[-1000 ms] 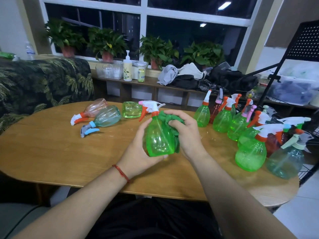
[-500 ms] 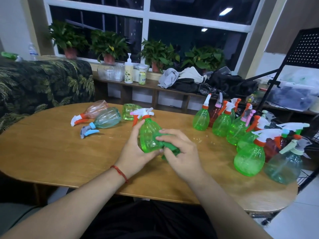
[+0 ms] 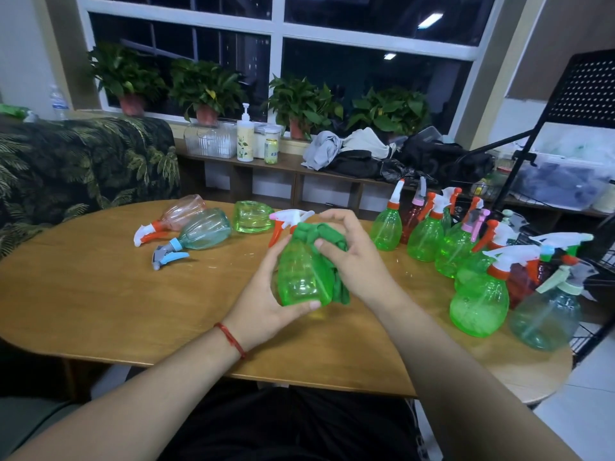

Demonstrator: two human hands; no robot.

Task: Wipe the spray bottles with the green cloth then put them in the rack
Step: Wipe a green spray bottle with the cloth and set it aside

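Center frame: left hand (image 3: 266, 302) grips the green spray bottle (image 3: 304, 276) from below, right hand (image 3: 349, 257) clutches the green cloth (image 3: 321, 237) against its neck, above the wooden table (image 3: 100, 294).

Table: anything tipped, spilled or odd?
Three bottles lie on their sides at the far left of the table: a pink bottle, a teal bottle and, apparently, a green bottle. The bottles on the right stand upright. No spill that I can see.
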